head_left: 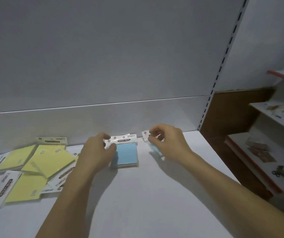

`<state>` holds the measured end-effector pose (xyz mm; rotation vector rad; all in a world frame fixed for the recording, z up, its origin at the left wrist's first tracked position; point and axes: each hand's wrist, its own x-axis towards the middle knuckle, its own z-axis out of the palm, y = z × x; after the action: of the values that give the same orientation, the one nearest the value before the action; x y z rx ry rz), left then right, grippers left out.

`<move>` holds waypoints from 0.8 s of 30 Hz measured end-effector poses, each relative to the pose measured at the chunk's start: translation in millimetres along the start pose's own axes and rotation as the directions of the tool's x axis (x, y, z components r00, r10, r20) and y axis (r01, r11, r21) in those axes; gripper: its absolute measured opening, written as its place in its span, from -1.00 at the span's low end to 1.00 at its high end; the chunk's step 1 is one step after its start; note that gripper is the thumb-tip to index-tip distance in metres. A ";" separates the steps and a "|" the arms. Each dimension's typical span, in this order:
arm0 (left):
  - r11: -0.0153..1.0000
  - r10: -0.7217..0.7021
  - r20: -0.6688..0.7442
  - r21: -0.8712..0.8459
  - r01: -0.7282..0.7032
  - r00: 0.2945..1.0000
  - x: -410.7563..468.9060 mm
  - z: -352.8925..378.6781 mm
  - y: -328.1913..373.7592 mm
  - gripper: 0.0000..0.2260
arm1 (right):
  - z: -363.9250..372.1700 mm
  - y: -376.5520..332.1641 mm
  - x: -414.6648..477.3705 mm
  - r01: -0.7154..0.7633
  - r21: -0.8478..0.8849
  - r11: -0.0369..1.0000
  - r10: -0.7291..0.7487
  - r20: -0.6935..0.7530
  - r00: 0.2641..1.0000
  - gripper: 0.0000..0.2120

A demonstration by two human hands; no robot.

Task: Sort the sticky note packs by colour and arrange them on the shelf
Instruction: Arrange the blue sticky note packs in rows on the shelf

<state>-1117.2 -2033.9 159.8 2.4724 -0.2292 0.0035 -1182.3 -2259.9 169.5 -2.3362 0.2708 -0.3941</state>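
On shelf (137,203): blue packs (126,154), yellow pile (51,158)

A shop's display aisle, stationery on sale. A white metal gondola shelf (137,200) stands against a plain back panel (103,57), with a slotted steel upright (223,66) rising at 1 o'clock. Goods in printed header-card sleeves lie on it: yellow sticky note packs (51,158) at 9 o'clock, a blue sticky note pack (126,155) and a second blue pack (153,147) toward 12. At 3 o'clock, a neighbouring bay's red-edged shelves (248,160) carry more small packaged wares (258,146).
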 end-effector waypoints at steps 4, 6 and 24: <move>0.943 0.334 -0.125 0.029 -0.333 0.934 -19.3 19.7 32.8 -0.71 | -38.1 34.1 1.4 -0.118 -0.353 0.928 0.102 -0.065 0.993 -0.67; 0.871 0.488 -0.016 0.069 -0.486 0.872 -37.8 39.4 51.4 -0.64 | -43.3 46.9 0.2 -0.213 -0.458 0.863 0.220 -0.039 0.975 -0.44; 0.874 0.378 0.181 0.253 -0.414 0.908 -49.0 57.6 54.0 -0.65 | -68.6 83.1 3.3 -0.431 0.579 0.693 0.277 0.338 0.900 -0.76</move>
<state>-1177.5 -2102.8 144.2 2.6668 -0.8456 0.0590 -1210.3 -2363.4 158.2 -1.5705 0.3999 -0.0046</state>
